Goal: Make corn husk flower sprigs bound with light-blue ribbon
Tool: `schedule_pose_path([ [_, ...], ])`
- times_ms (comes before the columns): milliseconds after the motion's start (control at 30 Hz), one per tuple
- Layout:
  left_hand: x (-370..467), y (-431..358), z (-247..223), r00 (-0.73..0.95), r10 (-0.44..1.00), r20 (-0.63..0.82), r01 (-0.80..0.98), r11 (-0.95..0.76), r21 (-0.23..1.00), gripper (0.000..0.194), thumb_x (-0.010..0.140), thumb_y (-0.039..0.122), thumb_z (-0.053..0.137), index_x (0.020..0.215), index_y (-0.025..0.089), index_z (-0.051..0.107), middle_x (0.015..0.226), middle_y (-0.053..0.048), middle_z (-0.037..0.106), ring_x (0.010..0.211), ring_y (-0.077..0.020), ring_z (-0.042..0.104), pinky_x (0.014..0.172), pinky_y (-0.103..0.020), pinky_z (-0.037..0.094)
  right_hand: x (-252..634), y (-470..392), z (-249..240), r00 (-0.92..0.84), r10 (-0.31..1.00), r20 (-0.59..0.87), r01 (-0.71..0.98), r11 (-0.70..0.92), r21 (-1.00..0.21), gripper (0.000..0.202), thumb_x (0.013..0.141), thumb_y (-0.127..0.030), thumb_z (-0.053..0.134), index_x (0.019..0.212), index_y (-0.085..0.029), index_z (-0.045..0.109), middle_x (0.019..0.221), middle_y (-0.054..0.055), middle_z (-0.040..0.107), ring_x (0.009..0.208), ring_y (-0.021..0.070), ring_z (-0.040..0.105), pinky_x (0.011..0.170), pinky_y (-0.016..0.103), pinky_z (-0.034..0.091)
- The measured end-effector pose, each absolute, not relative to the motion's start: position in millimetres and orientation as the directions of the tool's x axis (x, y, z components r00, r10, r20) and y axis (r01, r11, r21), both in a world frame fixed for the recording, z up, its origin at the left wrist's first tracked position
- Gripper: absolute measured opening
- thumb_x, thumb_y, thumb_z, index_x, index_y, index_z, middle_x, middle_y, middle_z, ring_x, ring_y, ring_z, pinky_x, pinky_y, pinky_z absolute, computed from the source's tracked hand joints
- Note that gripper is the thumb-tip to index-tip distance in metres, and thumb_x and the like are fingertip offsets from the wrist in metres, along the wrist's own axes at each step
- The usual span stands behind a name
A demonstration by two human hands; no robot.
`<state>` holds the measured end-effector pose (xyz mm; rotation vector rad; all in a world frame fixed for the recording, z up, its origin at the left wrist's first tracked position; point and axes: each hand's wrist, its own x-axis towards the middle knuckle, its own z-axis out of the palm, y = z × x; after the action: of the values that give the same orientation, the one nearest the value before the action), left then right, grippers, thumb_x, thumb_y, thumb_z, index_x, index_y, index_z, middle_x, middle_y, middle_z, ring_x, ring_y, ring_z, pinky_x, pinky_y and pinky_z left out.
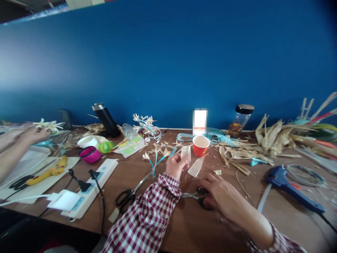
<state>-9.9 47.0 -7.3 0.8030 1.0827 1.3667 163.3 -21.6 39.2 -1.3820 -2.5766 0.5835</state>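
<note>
My left hand (177,166) is closed in a pinch on a pale strip of dried corn husk (185,153), held upright above the table. My right hand (219,189) rests low over the table, its fingers around the black handles of a pair of scissors (190,195), whose blades point left toward my left sleeve. Between the hands lies another cut husk piece (196,166). Just behind them stands a red paper cup (200,147). Left of my left hand, a small husk flower spray (155,162) with blue-wrapped stems lies near a second pair of scissors (133,192).
A blue glue gun (292,188) lies at right, before a heap of husks (279,137). A glass jar (240,121) and black flask (105,119) stand along the blue partition. At left are a white power strip (105,172) and another person's hand (33,135).
</note>
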Motion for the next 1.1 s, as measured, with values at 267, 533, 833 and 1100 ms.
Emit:
schedule_pose_path([
  [267,-16.8,51.6,-5.6,-0.222,0.961,-0.163,-0.355,0.076,0.932,0.008,0.068,0.021,0.073,0.069,0.015,0.069,0.061,0.000,0.059,0.051,-0.0062,0.051,0.046,-0.016,0.044,158.3,-17.5,38.6,-0.592,0.804,-0.052,0.760,0.536,-0.368,0.029,0.078,-0.008,0.049,0.099,-0.022,0.062,0.105,0.007,0.058,0.096,0.0219,0.052,0.080,0.033,0.041],
  [533,-17.2,53.0,-2.6,-0.220,0.956,-0.196,-0.414,0.090,0.906,0.006,0.068,0.018,0.072,0.067,0.014,0.067,0.060,0.000,0.060,0.048,-0.0057,0.050,0.045,-0.015,0.044,154.2,-16.0,30.5,-0.560,0.821,-0.109,0.817,0.527,-0.234,0.020,0.087,-0.011,0.041,0.081,-0.017,0.060,0.091,0.009,0.064,0.083,0.0199,0.057,0.069,0.029,0.043],
  [833,-22.1,52.5,10.4,-0.223,0.939,-0.261,-0.578,0.088,0.811,0.011,0.074,0.008,0.066,0.064,0.013,0.064,0.053,0.002,0.056,0.046,-0.0046,0.051,0.044,-0.013,0.045,169.0,-18.0,32.8,-0.613,0.786,-0.073,0.709,0.508,-0.489,0.030,0.085,-0.013,0.041,0.105,-0.020,0.063,0.103,0.011,0.066,0.093,0.0240,0.061,0.080,0.034,0.045],
  [1100,-38.1,62.4,16.1,-0.236,0.896,-0.377,-0.775,0.060,0.629,0.021,0.082,0.004,0.055,0.064,0.013,0.060,0.058,0.002,0.059,0.046,-0.0020,0.055,0.047,-0.009,0.048,185.9,-4.3,30.6,-0.615,0.787,-0.058,0.501,0.332,-0.799,0.038,0.082,-0.015,0.047,0.116,-0.022,0.063,0.112,0.007,0.067,0.103,0.0227,0.060,0.092,0.036,0.044],
])
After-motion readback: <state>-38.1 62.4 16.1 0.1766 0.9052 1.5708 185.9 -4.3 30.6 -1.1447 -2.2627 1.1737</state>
